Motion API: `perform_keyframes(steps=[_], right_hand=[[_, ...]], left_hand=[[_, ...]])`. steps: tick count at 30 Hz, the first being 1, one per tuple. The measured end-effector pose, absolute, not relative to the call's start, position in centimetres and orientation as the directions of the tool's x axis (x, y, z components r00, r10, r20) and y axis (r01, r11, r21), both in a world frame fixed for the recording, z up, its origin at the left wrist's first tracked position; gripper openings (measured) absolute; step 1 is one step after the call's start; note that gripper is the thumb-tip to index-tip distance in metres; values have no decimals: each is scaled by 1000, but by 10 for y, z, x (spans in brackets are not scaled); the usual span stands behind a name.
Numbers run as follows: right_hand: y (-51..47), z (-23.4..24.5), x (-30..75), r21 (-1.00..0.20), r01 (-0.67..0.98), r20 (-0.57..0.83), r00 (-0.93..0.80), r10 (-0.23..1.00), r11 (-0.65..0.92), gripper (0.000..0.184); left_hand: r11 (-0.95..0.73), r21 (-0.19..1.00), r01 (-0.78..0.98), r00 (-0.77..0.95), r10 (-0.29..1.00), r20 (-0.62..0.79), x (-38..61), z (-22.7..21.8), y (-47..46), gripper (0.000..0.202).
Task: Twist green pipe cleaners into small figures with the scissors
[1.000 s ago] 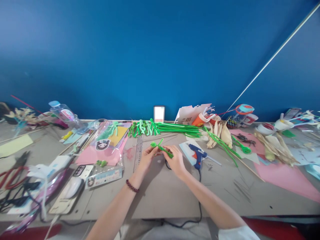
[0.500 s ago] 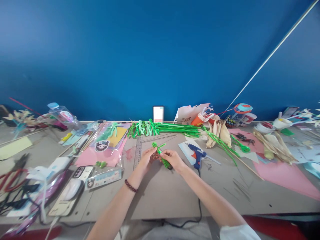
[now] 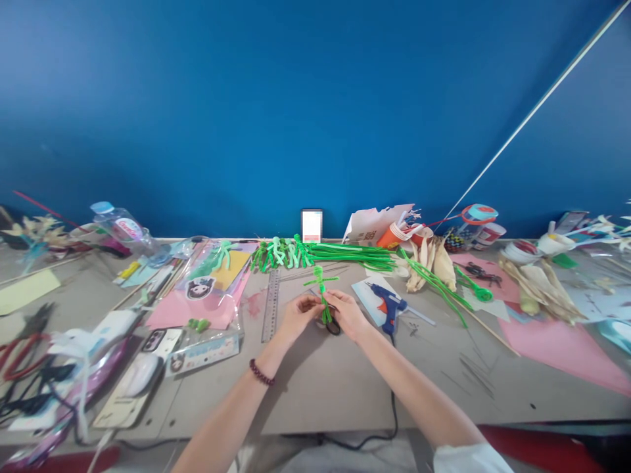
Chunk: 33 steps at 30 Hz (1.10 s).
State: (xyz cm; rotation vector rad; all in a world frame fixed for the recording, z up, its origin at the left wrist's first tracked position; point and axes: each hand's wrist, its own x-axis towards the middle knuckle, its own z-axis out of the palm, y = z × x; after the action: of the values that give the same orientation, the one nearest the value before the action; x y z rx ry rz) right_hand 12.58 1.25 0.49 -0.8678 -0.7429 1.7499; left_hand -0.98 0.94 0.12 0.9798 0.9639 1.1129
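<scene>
A small green pipe-cleaner figure (image 3: 320, 281) stands upright between my two hands, with a round top and two thin arms stuck out sideways. My left hand (image 3: 300, 315) pinches its body from the left, fingertips closed. From the right, my right hand (image 3: 348, 315) holds the same body between thumb and fingers. The figure's lower strands show below the fingertips. A black loop (image 3: 334, 327), like a scissors handle, lies just under them, the rest of it hidden. Behind the hands lies a bundle of green pipe cleaners (image 3: 352, 255).
A blue glue gun (image 3: 392, 307) rests on paper to the right, its cord running off the front edge. A metal ruler (image 3: 271, 305) lies left of my hands. Farther left are a plastic bag with pink paper (image 3: 172, 309), a phone (image 3: 118, 404) and red-handled pliers (image 3: 24, 355).
The figure has turned from tilted to upright, and its two side arms now show. Both hands have shifted slightly down its body, uncovering the black loop.
</scene>
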Motion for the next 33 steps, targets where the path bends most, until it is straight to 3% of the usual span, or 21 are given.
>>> perform_keyframes(steps=[12, 17, 22, 28, 33], right_hand=[[15, 4, 129, -962, -219, -146, -98, 984, -164, 27], [14, 4, 129, -953, -234, -172, -112, 979, -194, 30], [14, 2, 129, -921, -298, -202, -186, 962, -251, 37], [15, -3, 129, -882, -358, -244, -208, 947, -306, 36], [15, -1, 129, -849, -399, -297, -183, 937, -346, 34]], left_hand=[[93, 973, -210, 75, 994, -79, -11, 5, 11, 13], [172, 935, -311, 107, 984, -145, -12, 9, 9, 15], [349, 840, -414, 261, 930, -258, -15, 10, 6, 24], [250, 910, -332, 155, 966, -209, -14, 5, 10, 28], [272, 902, -336, 178, 958, -223, -14, 3, 11, 29]])
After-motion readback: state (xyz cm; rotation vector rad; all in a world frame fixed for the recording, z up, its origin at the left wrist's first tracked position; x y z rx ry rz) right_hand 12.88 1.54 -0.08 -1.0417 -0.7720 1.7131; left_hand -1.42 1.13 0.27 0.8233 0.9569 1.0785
